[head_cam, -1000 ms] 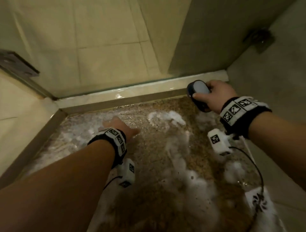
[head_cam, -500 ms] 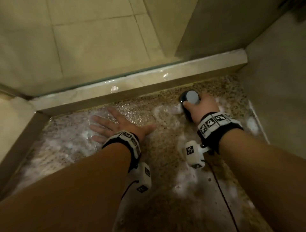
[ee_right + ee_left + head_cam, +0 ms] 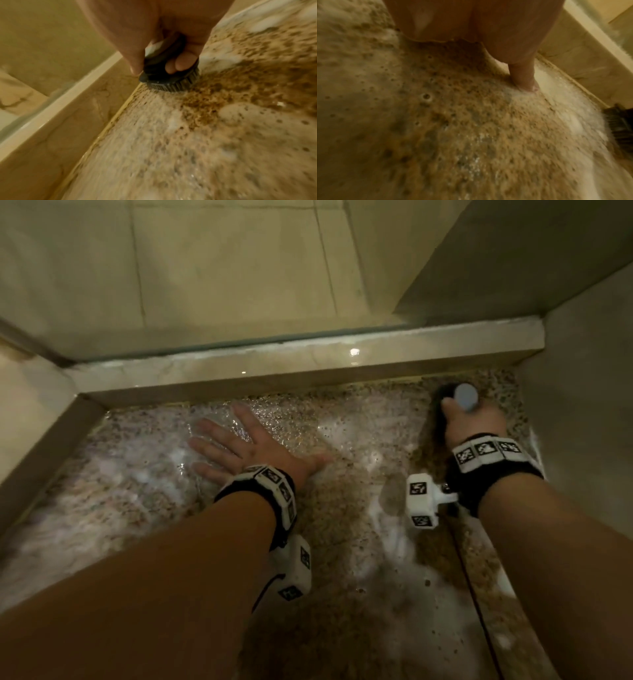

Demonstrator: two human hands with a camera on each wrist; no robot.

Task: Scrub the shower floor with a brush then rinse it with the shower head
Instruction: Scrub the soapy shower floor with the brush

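Head view: your right hand (image 3: 474,419) has its fingers (image 3: 180,65) curled round one brush (image 3: 169,79), bristles on the shower floor (image 3: 342,508) at upper right, nearer the corner than half a second ago. Your left hand (image 3: 246,448), unmoved, lies flat with fingers spread in foam (image 3: 137,474), centre-left.

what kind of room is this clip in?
Likely a bathroom shower stall: wet speckled stone floor covered in white soap foam, a raised marble curb, and a round black scrub brush held by the right hand.
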